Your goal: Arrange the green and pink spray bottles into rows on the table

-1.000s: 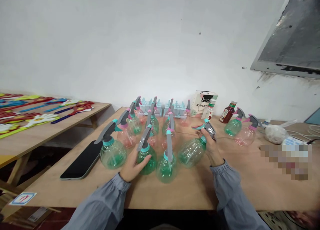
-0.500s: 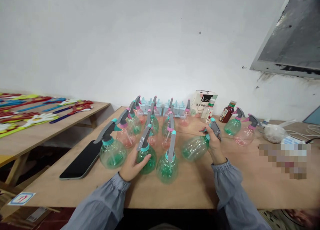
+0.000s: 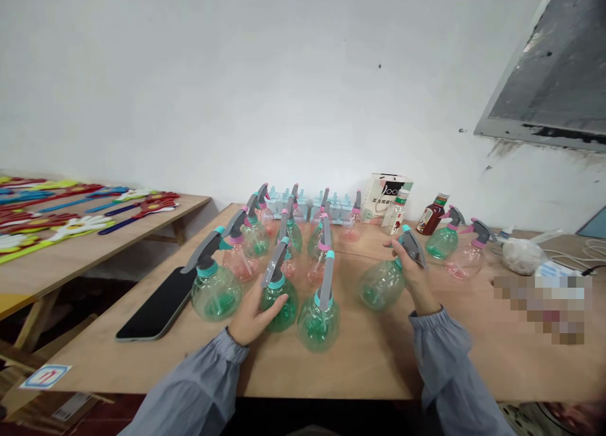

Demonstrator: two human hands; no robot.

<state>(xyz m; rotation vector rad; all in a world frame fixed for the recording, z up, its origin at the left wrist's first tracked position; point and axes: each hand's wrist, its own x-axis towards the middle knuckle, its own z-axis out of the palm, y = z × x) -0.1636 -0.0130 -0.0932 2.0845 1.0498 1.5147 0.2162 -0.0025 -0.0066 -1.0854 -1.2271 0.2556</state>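
Observation:
My right hand [image 3: 411, 273] grips a green spray bottle [image 3: 381, 288] by its neck and grey trigger head. The bottle leans slightly, and I cannot tell if its base touches the table. On the left, my left hand [image 3: 255, 313] is wrapped round another green spray bottle [image 3: 283, 311], thumb across its front and the other fingers partly hidden behind. Just right of that one, a third green spray bottle [image 3: 318, 325] stands upright. Beyond them several pink and green spray bottles stand in rows, among them a pink spray bottle [image 3: 240, 259].
A black phone [image 3: 156, 306] lies left on the wooden table [image 3: 360, 373], near a green spray bottle [image 3: 216, 292]. At the back are light-blue moulds [image 3: 338, 210], a box [image 3: 379, 199] and a brown bottle [image 3: 432, 216]. Colourful hand-shaped items [image 3: 89, 224] cover the side table.
My right hand has moved slightly right, and the bottle in it has swung from strongly tilted to nearly upright. My left hand stays on its bottle. The view has shifted a little.

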